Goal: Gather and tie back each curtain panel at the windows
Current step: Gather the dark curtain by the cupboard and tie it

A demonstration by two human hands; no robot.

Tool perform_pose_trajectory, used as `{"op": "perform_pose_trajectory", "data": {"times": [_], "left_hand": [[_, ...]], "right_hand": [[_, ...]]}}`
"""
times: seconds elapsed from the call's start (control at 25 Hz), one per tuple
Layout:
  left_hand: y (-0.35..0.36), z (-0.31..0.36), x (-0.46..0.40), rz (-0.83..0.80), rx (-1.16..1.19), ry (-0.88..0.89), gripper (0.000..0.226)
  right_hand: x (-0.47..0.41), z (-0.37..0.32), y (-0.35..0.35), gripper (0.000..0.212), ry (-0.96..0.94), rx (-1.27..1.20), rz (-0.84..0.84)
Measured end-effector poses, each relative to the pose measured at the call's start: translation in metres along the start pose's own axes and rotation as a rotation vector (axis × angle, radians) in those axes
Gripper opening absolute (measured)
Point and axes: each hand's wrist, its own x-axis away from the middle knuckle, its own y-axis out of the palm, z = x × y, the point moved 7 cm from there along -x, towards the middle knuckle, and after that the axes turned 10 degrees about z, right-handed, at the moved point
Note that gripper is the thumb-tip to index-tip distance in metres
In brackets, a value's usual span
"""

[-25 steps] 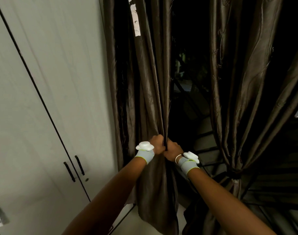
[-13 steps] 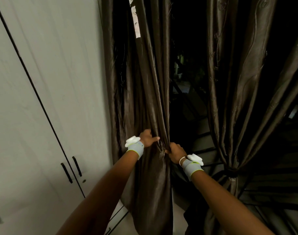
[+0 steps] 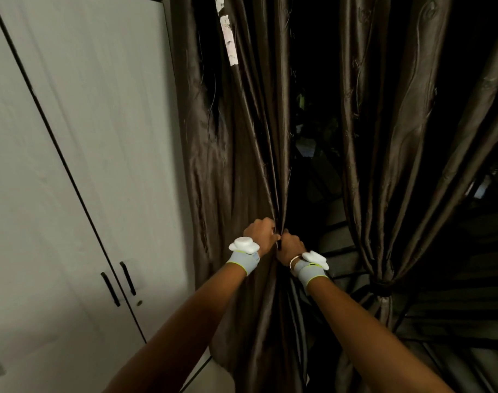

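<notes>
Filling the left of the frame: a pale grey-white wardrobe [image 3: 72, 165] with two flat doors parted by a thin dark seam that runs from the upper left down to the lower middle
Left curtain panel: a dark brown glossy satin curtain panel [image 3: 236, 143] hangs in long folds from the top centre to the bottom centre of the frame, just right of the wardrobe, with its folds drawn together at mid-height where the hands meet
Right curtain panel: a second dark brown satin curtain panel [image 3: 398, 137] fills the upper right, its folds narrowing down to a dark band [image 3: 381, 287] cinched round it at the lower right; below the band the cloth flares out again
Gap between panels: a dark window opening [image 3: 313, 123] at the top centre, with dim shapes behind it too dark to make out
Forearms: two bare forearms rise from the bottom edge toward the centre, each with a grey wristband edged in yellow-green and a white device on top
Left hand [image 3: 260, 232]: at the centre of the frame, fingers curled round the gathered folds of the left curtain panel
Right hand [image 3: 291, 245]: just right of the left hand and touching it, fingers curled on the same panel's inner edge
Handles: two short black bar door handles [image 3: 118, 280] stand side by side at the lower left, one on each wardrobe door
Patch: a narrow strip of white patches [image 3: 229, 35] lies among the panel's folds at the top centre
</notes>
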Motion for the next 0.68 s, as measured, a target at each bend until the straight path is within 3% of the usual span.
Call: {"op": "perform_pose_trajectory", "data": {"times": [0.12,0.2,0.48,0.68], "left_hand": [[-0.002,-0.003,-0.001,-0.001,-0.034,0.002,0.036],[-0.001,-0.01,0.001,-0.012,-0.01,-0.035,0.034],[0.002,-0.031,0.002,-0.06,0.182,-0.134,0.019],[0.009,-0.035,0.0,-0.115,0.219,-0.094,0.016]], "right_hand": [[0.004,-0.01,0.011,0.078,-0.032,-0.153,-0.132],[0.006,-0.008,0.016,0.085,-0.049,-0.179,-0.174],[0.01,-0.005,0.02,0.054,-0.008,-0.338,-0.145],[-0.003,0.009,0.03,0.044,-0.025,-0.213,-0.092]]}}
